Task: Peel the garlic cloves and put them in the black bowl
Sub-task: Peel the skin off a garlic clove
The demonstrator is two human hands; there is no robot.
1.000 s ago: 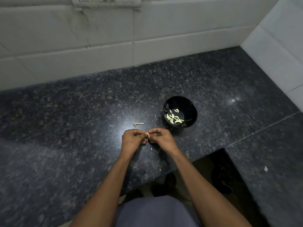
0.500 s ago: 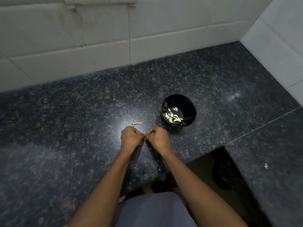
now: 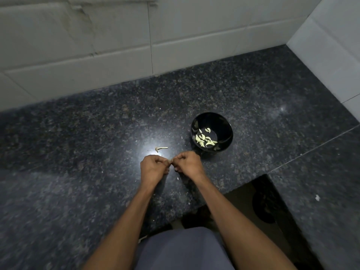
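Hands meet over the dark stone counter [image 3: 97, 145], close to its near edge. The left hand [image 3: 153, 168] and the right hand [image 3: 188, 164] each have their fingers curled in, and the fingertips come together on one tiny thing between them. It is most likely a garlic clove [image 3: 170, 161], but it is too small to see well. Both hands pinch it.

To peel it well, I think one hand should hold the clove still while the other hand picks at the skin with a nail and pulls it off in small bits. Do not squeeze too hard or the slippery clove may pop out.

The black bowl [image 3: 226, 121] sits near, at about two o'clock from the hands. Pale peeled cloves [image 3: 204, 138] lie inside it. A dry garlic stem [image 3: 161, 148] lies at twelve o'clock, just past the left hand. White skin flakes [image 3: 177, 178] dot the counter. Nothing blocks the way to the bowl.
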